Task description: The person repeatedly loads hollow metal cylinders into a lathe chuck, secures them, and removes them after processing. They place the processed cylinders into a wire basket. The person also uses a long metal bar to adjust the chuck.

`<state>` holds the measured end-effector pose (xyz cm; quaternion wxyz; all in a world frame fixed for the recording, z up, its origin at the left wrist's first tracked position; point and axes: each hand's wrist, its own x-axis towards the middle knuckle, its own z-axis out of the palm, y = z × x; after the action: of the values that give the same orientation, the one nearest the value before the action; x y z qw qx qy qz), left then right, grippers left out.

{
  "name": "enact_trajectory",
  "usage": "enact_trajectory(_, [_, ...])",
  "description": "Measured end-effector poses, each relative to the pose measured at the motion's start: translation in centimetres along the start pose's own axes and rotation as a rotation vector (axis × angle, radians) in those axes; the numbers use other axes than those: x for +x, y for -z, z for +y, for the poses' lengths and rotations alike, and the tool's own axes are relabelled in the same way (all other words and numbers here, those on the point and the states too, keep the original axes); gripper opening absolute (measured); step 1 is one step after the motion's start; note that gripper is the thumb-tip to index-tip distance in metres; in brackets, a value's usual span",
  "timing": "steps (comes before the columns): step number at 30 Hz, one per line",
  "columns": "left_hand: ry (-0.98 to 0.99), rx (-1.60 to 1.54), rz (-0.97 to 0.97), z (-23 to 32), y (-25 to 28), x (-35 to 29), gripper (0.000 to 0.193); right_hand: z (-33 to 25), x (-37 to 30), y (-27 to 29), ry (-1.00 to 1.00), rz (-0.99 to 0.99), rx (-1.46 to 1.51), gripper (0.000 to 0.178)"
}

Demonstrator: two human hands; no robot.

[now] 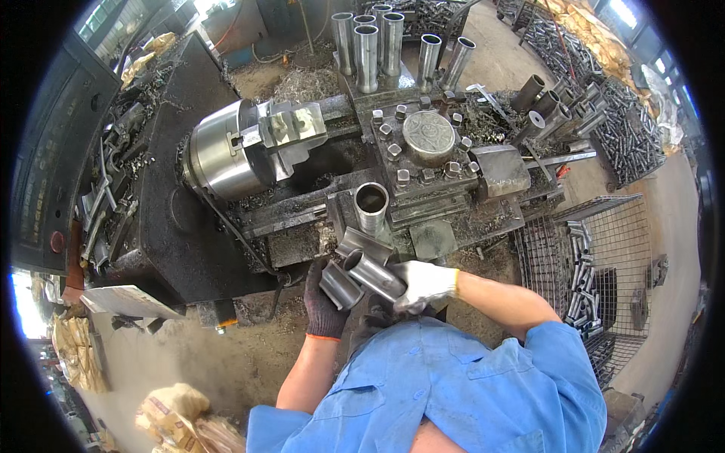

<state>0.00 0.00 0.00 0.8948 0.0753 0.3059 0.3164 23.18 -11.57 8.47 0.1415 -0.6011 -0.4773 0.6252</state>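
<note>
My left hand (323, 306), in a dark glove with an orange cuff, is closed on a curved half-sleeve of grey metal (341, 285). In my right hand (423, 285), gloved in white, is a short metal tube (375, 275), tilted with its open end toward the upper left. Both pieces are close together in front of my blue shirt; whether they touch I cannot tell. Just beyond them sits a second curved half-sleeve (364, 246), its support partly hidden. Behind that, a metal tube (371, 210) stands upright at the front of the lathe.
A lathe chuck (226, 151) with stepped jaws is at the left, facing a bolted tool post (429, 137). Several upright tubes (367, 57) stand behind it; dark tubes (540, 102) and a caliper (489, 98) lie rightward. A wire basket (619, 249) holds finished-looking parts.
</note>
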Motion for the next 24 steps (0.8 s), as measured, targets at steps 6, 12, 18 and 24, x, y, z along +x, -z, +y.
enact_trajectory(6, [-0.341,0.664,-0.178,1.6,-5.9,0.1,0.084,4.3,-4.6,4.1,0.245,0.711,-0.005,0.078])
enact_trajectory(12, [-0.921,1.578,-0.244,-0.3,-11.8,7.3,0.081,5.3,-4.6,4.3,0.204,0.967,0.135,0.06])
enact_trajectory(18, [-0.718,0.884,-0.184,3.8,-11.1,8.2,0.054,2.8,-6.2,0.1,-0.1,0.631,-0.804,0.028])
enact_trajectory(24, [-0.199,0.113,-0.329,7.5,-8.7,5.9,0.066,-0.3,5.5,-4.2,0.098,0.83,-0.766,0.05])
